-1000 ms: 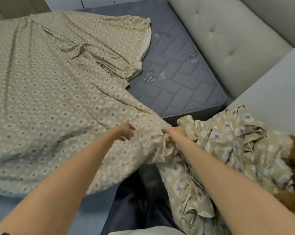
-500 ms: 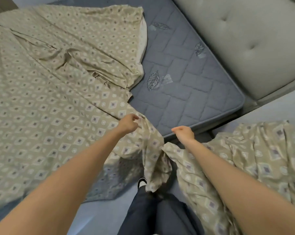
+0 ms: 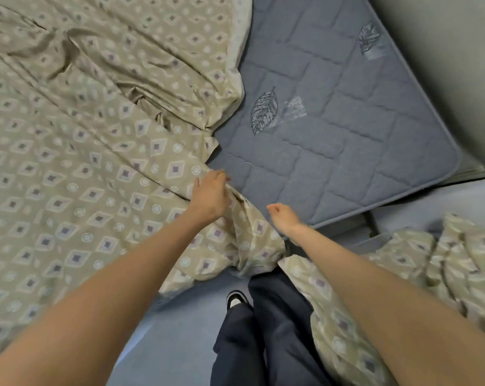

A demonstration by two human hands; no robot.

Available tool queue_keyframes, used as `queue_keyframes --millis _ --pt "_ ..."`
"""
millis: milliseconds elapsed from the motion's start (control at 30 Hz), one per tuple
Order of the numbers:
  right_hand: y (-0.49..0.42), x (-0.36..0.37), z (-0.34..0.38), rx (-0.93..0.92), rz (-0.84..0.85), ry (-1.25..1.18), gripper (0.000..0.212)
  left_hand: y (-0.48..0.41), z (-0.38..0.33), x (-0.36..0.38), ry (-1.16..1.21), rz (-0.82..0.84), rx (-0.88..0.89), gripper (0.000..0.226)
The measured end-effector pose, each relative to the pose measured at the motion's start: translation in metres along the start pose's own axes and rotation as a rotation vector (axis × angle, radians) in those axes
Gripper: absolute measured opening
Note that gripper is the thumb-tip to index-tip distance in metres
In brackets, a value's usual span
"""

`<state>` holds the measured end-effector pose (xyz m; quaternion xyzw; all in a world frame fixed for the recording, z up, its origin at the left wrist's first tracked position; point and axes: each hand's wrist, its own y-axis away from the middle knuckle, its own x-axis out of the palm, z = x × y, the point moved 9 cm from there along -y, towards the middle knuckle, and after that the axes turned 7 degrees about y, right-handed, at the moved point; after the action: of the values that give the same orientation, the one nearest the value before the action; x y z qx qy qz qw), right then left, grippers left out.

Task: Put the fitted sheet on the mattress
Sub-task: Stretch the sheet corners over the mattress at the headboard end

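1. The fitted sheet [image 3: 91,168], beige with little diamond and circle prints, is spread rumpled over the left part of the grey quilted mattress [image 3: 333,140]. The mattress's right near corner is bare.
2. Left hand [image 3: 209,196] is clamped on a bunched fold of the sheet right at its edge, where the fabric meets the bare quilting.
3. Right hand [image 3: 284,218] hovers over the mattress's near edge, fingers curled loosely, holding nothing as far as I can see.
4. More of the same fabric hangs off the near edge and trails right across the floor [image 3: 180,330].
5. Dark trousers [image 3: 263,330] and a shoe [image 3: 235,299] show at the bottom.
6. Grey upholstered headboard [image 3: 444,65] at far right.
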<state>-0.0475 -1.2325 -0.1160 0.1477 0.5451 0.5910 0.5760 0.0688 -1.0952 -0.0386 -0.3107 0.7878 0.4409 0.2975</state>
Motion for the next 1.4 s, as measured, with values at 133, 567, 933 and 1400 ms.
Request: queue_keyframes --millis 133,567,933,1400 --pt "-0.021 0.039 0.005 0.051 0.215 -0.112 0.038 -0.024 0.01 0.015 -0.064 0.044 -0.062 0.045" --pt "-0.015 0.068 0.018 -0.106 0.488 0.001 0.014 -0.018 0.073 0.032 -0.582 0.377 -0.376 0.047" --pt "-0.03 0.078 0.018 -0.175 0.517 -0.029 0.009 -0.094 0.081 -0.007 -0.387 -0.111 -0.293 0.048" --pt "-0.05 0.077 0.007 -0.027 0.3 -0.037 0.035 -0.11 0.119 -0.007 -0.095 -0.132 -0.321 0.024"
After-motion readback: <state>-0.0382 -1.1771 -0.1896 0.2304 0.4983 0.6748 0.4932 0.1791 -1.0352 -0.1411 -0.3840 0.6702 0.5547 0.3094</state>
